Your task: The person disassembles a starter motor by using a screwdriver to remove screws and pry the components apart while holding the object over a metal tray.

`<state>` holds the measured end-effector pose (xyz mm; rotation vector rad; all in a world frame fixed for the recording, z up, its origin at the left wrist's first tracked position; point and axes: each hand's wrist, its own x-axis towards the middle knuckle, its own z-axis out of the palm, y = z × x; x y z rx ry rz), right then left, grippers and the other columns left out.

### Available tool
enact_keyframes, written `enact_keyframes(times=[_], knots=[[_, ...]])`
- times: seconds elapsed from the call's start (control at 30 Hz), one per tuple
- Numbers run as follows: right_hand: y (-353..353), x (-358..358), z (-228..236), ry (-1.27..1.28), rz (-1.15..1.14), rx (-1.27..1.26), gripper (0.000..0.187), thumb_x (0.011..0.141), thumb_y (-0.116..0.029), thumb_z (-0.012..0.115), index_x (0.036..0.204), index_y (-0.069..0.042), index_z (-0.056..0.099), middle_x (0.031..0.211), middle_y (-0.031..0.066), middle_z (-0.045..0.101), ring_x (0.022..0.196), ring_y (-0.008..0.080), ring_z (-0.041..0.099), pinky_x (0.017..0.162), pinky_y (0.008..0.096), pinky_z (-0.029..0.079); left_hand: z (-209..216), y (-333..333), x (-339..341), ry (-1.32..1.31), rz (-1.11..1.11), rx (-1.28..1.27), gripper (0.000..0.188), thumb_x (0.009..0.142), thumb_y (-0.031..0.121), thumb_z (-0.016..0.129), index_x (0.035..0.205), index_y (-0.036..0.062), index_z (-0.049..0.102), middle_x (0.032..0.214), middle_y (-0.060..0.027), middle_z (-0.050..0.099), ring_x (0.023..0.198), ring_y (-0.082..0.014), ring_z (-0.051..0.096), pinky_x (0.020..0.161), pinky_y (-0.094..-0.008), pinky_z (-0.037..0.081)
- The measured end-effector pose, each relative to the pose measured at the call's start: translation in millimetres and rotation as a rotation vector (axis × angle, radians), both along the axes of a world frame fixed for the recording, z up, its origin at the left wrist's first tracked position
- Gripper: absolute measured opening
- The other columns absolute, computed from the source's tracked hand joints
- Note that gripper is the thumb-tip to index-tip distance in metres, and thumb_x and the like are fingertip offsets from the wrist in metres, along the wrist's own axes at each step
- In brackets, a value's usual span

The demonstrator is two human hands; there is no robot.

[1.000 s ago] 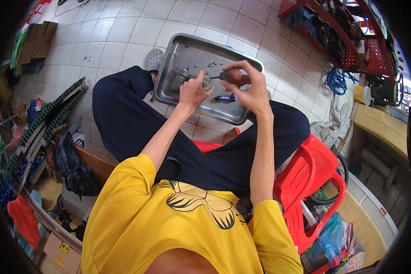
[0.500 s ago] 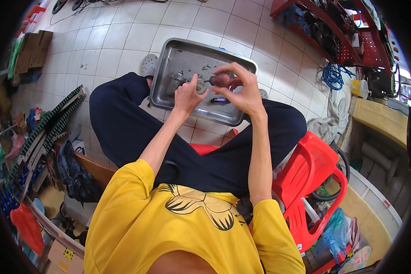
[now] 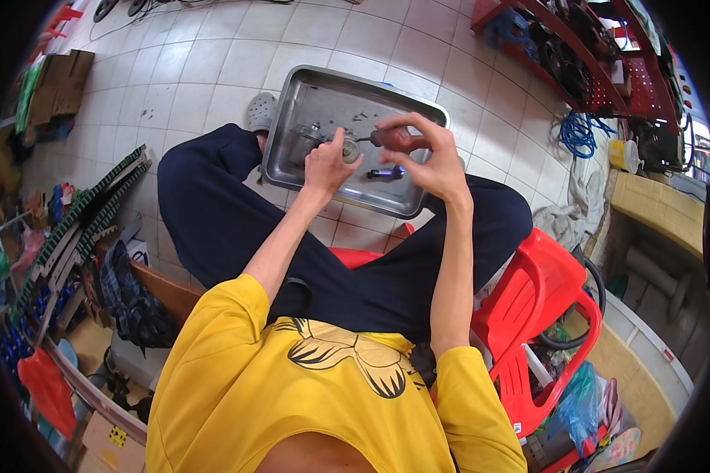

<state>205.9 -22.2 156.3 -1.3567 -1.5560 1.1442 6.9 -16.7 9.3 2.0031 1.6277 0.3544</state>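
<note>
A screwdriver (image 3: 392, 139) with a dark red handle is in my right hand (image 3: 443, 164), the curled fingers around the handle and the thumb apart from it. Its shaft points left at a round metal part (image 3: 351, 150); whether the tip touches cannot be made out. My left hand (image 3: 325, 168) steadies that part between index finger and thumb. Left of it, partly behind the hand, a larger metal housing (image 3: 304, 142) sits in the steel tray (image 3: 315, 91). Below the screwdriver lies a small black and purple tool (image 3: 386, 173). Several small dark pieces (image 3: 360, 117) lie near the tray's far side.
The tray stands on a tiled floor (image 3: 237, 59) between my legs. A red plastic chair (image 3: 528, 276) is at my right, with coiled blue cord (image 3: 577, 135) beyond. A red rack (image 3: 560, 55) stands far right. Cardboard (image 3: 59, 83) leans far left.
My right hand has shifted slightly right with the screwdriver, and more of its shaft shows. The purple tool is less covered. My left hand stays on the metal part.
</note>
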Motion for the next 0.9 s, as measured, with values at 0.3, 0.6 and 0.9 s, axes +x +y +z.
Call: enact_keyframes(times=[0.3,0.6,0.9], knots=[[-2.6,-2.4,-11.5,-0.147,0.0,0.21,0.042,0.074,-0.011,0.092,0.108,-0.004,0.068,0.099,0.0041,0.073,0.078,0.0134,0.069,0.068,0.0238,0.053,-1.6,-2.9,-0.7,-0.015,-0.007,0.003,0.055,0.083,0.038,0.081,0.119,0.0065,0.054,0.081,-0.0213,0.073,0.078,-0.0437,0.073,0.067,-0.0542,0.058],[-3.8,0.4,-6.7,-0.198,-0.069,0.027,0.049,0.073,-0.01,0.093,0.114,-0.006,0.067,0.099,0.0051,0.073,0.08,0.0153,0.07,0.073,0.0274,0.056,2.7,-2.3,-0.2,-0.011,-0.007,-0.008,0.054,0.082,0.038,0.081,0.117,0.0067,0.054,0.082,-0.0206,0.073,0.079,-0.0441,0.073,0.067,-0.0543,0.058],[0.9,1.6,-0.4,0.007,0.083,-0.033,0.042,0.073,-0.009,0.091,0.109,-0.005,0.068,0.099,0.0059,0.073,0.091,0.0138,0.069,0.076,0.0288,0.056,3.2,-0.4,0.4,-0.014,0.004,-0.065,0.056,0.083,0.04,0.081,0.12,0.0064,0.055,0.084,-0.0208,0.074,0.079,-0.0431,0.073,0.068,-0.054,0.059]])
